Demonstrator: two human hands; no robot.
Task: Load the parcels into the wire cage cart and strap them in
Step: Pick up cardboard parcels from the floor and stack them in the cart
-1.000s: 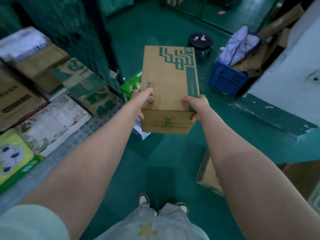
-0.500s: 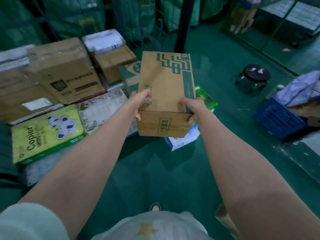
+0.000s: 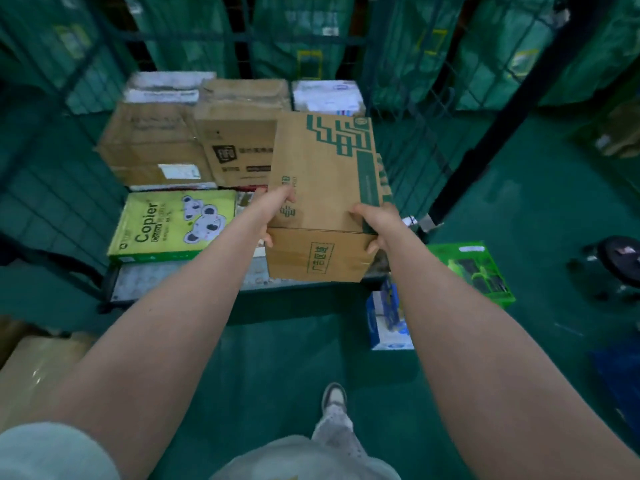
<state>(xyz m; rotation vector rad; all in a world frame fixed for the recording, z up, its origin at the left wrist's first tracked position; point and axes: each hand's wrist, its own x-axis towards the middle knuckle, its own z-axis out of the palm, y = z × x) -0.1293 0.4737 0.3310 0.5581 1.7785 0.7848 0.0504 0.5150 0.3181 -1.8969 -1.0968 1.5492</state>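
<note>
I hold a brown cardboard parcel with green printing out in front of me, over the front right part of the wire cage cart. My left hand grips its near left edge, and my right hand grips its near right corner. Inside the cart lie a yellow-green copier paper box, two brown cartons and white parcels at the back. No strap is in view.
Green mesh walls enclose the cart on the left and back. A dark post stands at its right. On the green floor sit a bright green box, a blue-white box, a black stool and a brown carton.
I have turned left to face the cart squarely. The parcel, held the same way in both hands, now hangs over the cart's front right part instead of the floor beside it.
</note>
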